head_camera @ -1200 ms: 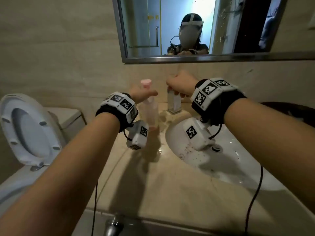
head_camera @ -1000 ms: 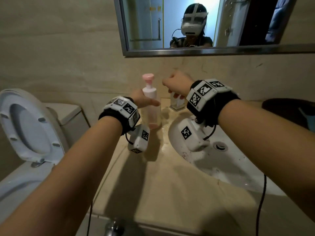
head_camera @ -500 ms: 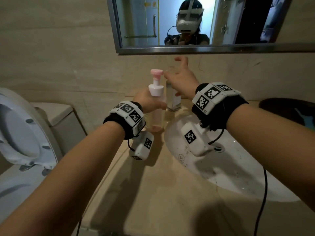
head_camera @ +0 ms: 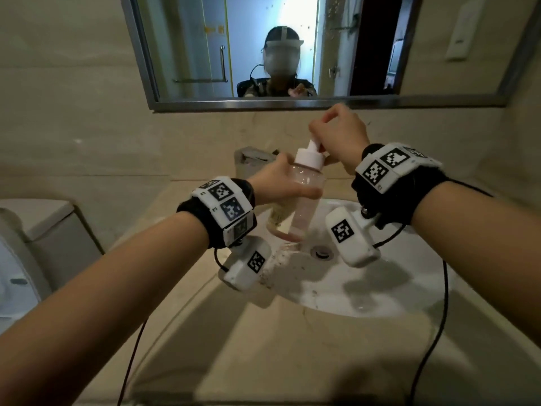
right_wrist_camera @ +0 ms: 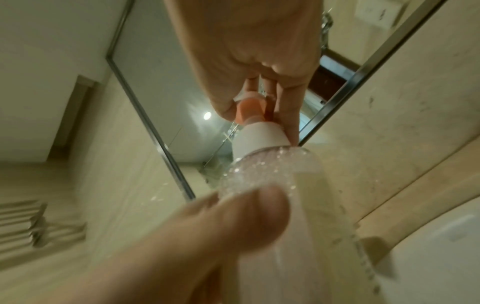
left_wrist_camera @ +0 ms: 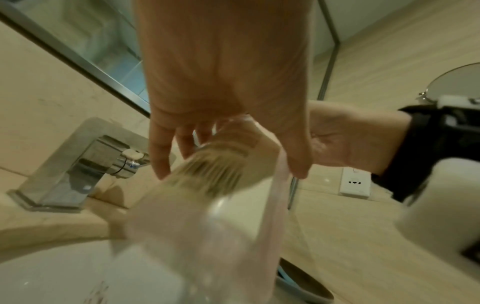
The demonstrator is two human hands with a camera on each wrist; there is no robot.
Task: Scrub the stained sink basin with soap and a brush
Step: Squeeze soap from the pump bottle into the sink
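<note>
My left hand (head_camera: 281,183) grips a clear soap bottle (head_camera: 307,197) with pinkish liquid and a cream label, and holds it tilted in the air over the back left of the white sink basin (head_camera: 380,282). My right hand (head_camera: 336,133) reaches down from above. Its thumb and fingers pinch the pink pump head (right_wrist_camera: 249,111) above the white collar (head_camera: 310,159). Brown specks of stain (head_camera: 281,259) lie on the basin's left slope beside the drain (head_camera: 322,253). In the left wrist view the bottle (left_wrist_camera: 207,236) is blurred below my left hand (left_wrist_camera: 226,82).
A square chrome faucet (head_camera: 248,156) stands on the beige counter (head_camera: 234,332) behind my left hand. A mirror (head_camera: 190,39) hangs above. The toilet tank (head_camera: 44,224) sits at the left. A dark dish (left_wrist_camera: 303,288) lies on the counter at the right.
My left hand has lifted the soap bottle off the counter and brought it over the basin. My right hand has left the back of the counter and taken hold of the pump head.
</note>
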